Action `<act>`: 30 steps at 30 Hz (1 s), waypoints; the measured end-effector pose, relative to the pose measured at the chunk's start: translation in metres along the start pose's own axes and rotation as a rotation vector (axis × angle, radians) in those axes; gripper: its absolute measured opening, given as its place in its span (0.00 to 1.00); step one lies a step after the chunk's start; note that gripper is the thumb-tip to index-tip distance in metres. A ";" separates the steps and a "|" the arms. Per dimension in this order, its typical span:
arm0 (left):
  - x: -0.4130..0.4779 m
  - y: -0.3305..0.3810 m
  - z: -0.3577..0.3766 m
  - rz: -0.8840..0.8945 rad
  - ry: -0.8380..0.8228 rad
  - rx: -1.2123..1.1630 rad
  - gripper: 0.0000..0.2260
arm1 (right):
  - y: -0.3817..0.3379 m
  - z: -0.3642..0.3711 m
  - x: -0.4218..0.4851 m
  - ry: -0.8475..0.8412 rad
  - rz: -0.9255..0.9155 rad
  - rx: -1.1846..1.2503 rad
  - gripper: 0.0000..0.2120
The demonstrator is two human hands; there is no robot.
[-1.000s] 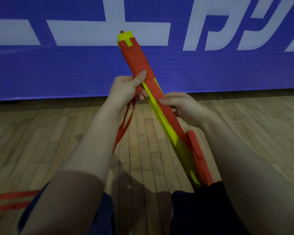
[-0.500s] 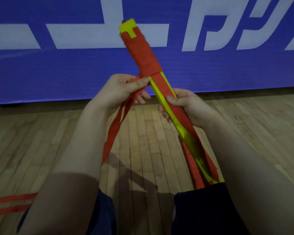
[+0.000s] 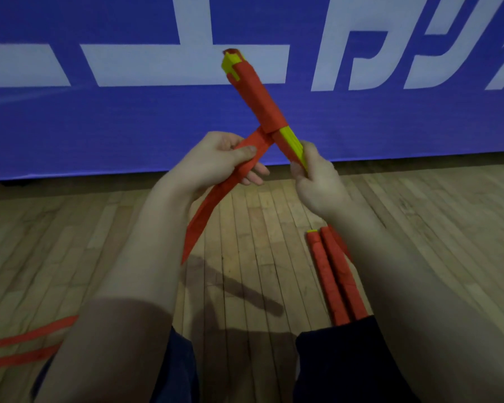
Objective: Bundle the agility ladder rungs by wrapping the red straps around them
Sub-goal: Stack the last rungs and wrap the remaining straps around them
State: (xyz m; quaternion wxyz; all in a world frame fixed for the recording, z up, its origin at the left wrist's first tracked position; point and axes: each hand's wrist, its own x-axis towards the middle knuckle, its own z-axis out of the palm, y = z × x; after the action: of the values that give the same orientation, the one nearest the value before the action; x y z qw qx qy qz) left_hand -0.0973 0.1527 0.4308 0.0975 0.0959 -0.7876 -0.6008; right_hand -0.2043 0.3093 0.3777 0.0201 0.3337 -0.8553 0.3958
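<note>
Here the wrapping step seemed half done: the right hand (image 3: 317, 184) gripped the stack of yellow plastic ladder rungs (image 3: 291, 145) held up before the blue banner (image 3: 128, 126), the left hand (image 3: 216, 161) pinched the flat red fabric strap (image 3: 245, 158) taut, and the next turn probably needed steady tension.

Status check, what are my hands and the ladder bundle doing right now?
Left hand pulling red strap taut. Right hand gripping rung bundle, upper half wrapped. Nothing in the way.

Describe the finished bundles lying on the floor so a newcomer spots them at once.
Start at the wooden plank floor, below the blue banner. Beside the right forearm lie two red strap-wrapped stick bundles, side by side. Unlike the half-wrapped yellow rung bundle held up, nobody holds them.
</note>
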 end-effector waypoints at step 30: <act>0.023 -0.019 0.021 0.027 0.531 0.054 0.18 | -0.026 0.005 -0.002 -0.200 0.401 0.413 0.12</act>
State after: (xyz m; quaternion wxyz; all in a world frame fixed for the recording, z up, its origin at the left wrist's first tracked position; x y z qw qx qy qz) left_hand -0.1242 0.1614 0.4078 0.3062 0.2425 -0.7513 -0.5319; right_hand -0.1862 0.2951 0.3912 -0.2109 0.1924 -0.8034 0.5225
